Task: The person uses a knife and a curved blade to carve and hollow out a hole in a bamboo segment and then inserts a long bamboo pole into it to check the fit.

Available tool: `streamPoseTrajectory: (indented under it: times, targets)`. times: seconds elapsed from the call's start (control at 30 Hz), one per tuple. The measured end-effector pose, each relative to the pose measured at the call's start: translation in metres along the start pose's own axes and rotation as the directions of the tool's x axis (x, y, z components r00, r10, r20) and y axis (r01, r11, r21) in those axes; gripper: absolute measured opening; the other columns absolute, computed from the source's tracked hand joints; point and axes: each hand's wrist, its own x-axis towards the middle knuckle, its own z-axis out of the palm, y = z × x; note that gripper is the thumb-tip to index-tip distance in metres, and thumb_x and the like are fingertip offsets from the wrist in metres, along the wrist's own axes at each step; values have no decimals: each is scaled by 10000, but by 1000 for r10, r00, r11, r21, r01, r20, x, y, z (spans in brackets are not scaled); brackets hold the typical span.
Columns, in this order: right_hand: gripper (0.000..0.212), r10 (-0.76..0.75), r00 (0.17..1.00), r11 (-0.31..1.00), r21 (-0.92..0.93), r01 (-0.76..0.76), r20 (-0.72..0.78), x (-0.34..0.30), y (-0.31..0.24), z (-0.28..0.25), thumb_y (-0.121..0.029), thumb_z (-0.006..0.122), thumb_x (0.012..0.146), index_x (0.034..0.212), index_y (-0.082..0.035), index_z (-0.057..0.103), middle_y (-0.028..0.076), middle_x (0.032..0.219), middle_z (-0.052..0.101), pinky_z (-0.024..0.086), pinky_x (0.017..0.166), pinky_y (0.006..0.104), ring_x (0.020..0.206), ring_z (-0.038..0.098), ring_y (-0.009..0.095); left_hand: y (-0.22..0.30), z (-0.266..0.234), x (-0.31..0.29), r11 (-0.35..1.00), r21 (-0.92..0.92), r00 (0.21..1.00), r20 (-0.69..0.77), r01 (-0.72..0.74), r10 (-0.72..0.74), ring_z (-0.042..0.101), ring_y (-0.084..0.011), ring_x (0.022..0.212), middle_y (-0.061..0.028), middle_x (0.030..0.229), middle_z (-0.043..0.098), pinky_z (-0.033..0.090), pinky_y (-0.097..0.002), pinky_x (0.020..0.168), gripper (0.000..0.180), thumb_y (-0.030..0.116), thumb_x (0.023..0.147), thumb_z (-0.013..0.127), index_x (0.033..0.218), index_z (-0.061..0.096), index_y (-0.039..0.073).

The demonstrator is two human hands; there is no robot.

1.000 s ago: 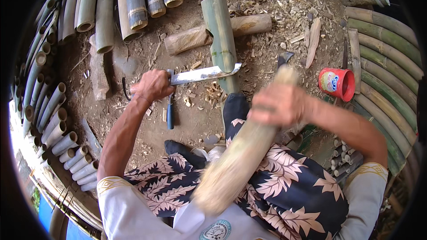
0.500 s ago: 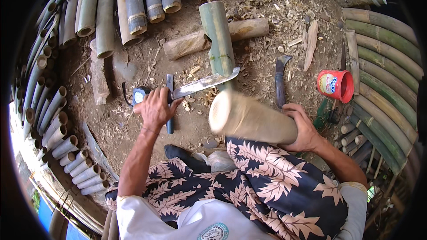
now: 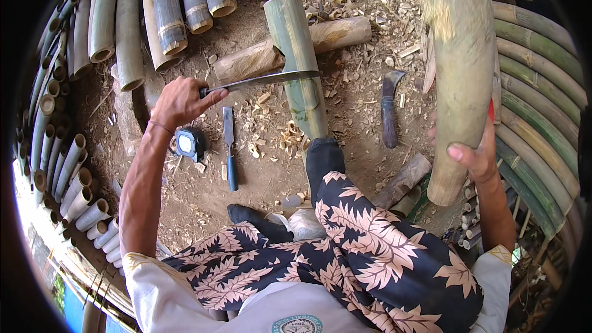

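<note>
My left hand (image 3: pixel 180 103) is closed around the dark handle of a machete (image 3: pixel 262 81). Its blade lies edgewise over a green bamboo section (image 3: pixel 290 31), close to a notch in its side. That bamboo rests across a short wooden log (image 3: pixel 343 34), and my foot in a black sock (image 3: pixel 325 159) is against its near end. Over on the right, my right hand (image 3: pixel 478 159) grips the narrower end of a thick wooden club (image 3: pixel 462 68), held up and blurred at its far end. Some right fingers are hidden behind the club.
Between my left arm and the bamboo lie a tape measure (image 3: pixel 190 143) and a blue-handled chisel (image 3: pixel 230 151). A hooked knife (image 3: pixel 388 108) is right of the bamboo. Wood chips cover the dirt. Bamboo poles are stacked left (image 3: pixel 105 18) and right (image 3: pixel 536 86).
My right hand has swung the club up and right from above my lap. The machete has moved up onto the bamboo, its blade turned on edge. My foot now meets the bamboo's near end.
</note>
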Motion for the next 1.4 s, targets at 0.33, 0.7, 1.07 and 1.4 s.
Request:
streamPoseTrajectory:
  times: [0.33,0.7,1.07,1.4]
  targets:
    - [901,-623,781,630,-562,535,44,80,32,89,-231,824,713,1446,-15,347,217,1265,537,527,927,406,1102,610,296,11,5,-10,1000,9,999,-32,10,-10,636,-317,562,-140,533,586,515,-441,602,795,796,818,503,734,745,43]
    - [902,-642,758,697,-497,516,-114,98,8,88,-278,824,707,1467,-109,367,217,1107,612,545,918,426,1016,655,334,-1,13,5,999,-41,993,116,30,-25,660,-322,625,-192,600,620,520,-455,636,863,839,782,494,825,767,22]
    - [716,-694,582,718,-352,600,-424,115,-11,92,-327,785,755,1243,45,415,175,1077,594,547,786,401,912,635,259,-16,22,18,999,-47,986,165,-23,31,612,-244,521,-106,527,576,511,-426,558,905,914,724,449,623,691,47]
    - [945,-574,819,707,-497,504,14,102,-11,83,-225,824,700,1477,-41,320,202,1335,524,490,1000,419,1154,589,321,5,28,-24,995,90,995,76,49,-56,494,-118,480,-13,541,495,463,-333,480,601,726,840,557,789,654,134]
